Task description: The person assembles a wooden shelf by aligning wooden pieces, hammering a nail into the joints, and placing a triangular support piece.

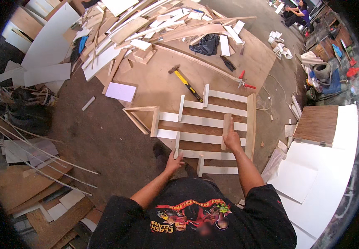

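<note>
A slatted wooden frame (212,124) is laid flat on a brown board (154,83) on the floor — white slats running left to right, short uprights crossing them. The right hand (232,139) is closed around a short bare-wood piece (226,129), its long axis pointing away from the person. The left hand (173,162) is curled on the near-left upright (176,145). A yellow-handled hammer (185,82) lies beyond the frame — head toward the far left.

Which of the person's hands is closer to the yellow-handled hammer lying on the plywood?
The right hand, gripping a short wooden block on the white slats, below and right of the hammer. The left hand is lower, at the frame's near edge.
</note>
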Tool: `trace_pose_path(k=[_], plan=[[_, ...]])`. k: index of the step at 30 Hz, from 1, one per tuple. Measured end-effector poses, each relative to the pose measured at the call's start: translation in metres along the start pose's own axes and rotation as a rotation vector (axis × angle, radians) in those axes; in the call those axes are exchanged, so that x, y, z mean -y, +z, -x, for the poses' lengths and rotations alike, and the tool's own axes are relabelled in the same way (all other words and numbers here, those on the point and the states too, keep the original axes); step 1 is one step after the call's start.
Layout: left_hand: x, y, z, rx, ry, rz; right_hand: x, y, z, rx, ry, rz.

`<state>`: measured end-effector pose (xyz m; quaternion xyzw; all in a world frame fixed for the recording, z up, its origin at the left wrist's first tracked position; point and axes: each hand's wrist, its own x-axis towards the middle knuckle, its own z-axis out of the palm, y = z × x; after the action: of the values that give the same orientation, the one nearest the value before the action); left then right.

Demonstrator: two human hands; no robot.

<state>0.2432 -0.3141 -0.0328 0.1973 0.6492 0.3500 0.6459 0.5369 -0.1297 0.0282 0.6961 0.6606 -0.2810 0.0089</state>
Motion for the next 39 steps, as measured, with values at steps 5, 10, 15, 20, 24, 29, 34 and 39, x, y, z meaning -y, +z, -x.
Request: trace_pose_path(k=[5,10,15,20,24,29,34,39], plan=[[-0.008,-0.009,0.005,-0.23,0.126,-0.078,0.004,0.02,0.025,-0.002,0.056,-0.066],[-0.039,-0.047,-0.004,-0.194,0.122,-0.101,0.026,0.038,0.069,-0.037,0.083,-0.181],[-0.041,-0.102,-0.028,-0.232,0.207,-0.176,0.072,0.068,0.111,0.016,0.217,-0.316],[-0.042,-0.11,0.01,-0.233,0.118,-0.168,0.081,0.115,0.139,-0.179,0.264,-0.415],[0.021,-0.177,0.034,-0.13,0.198,-0.126,0.13,0.157,0.14,-0.189,0.336,-0.642],[0.044,-0.15,0.067,-0.097,-0.033,-0.164,0.128,0.192,0.148,-0.288,0.432,-0.588],[0.087,-0.183,0.033,-0.14,-0.132,-0.092,0.189,0.182,0.177,-0.195,0.546,-0.776],[0.097,-0.248,-0.017,-0.332,0.054,-0.092,0.228,0.184,0.184,-0.119,0.391,-0.861]])
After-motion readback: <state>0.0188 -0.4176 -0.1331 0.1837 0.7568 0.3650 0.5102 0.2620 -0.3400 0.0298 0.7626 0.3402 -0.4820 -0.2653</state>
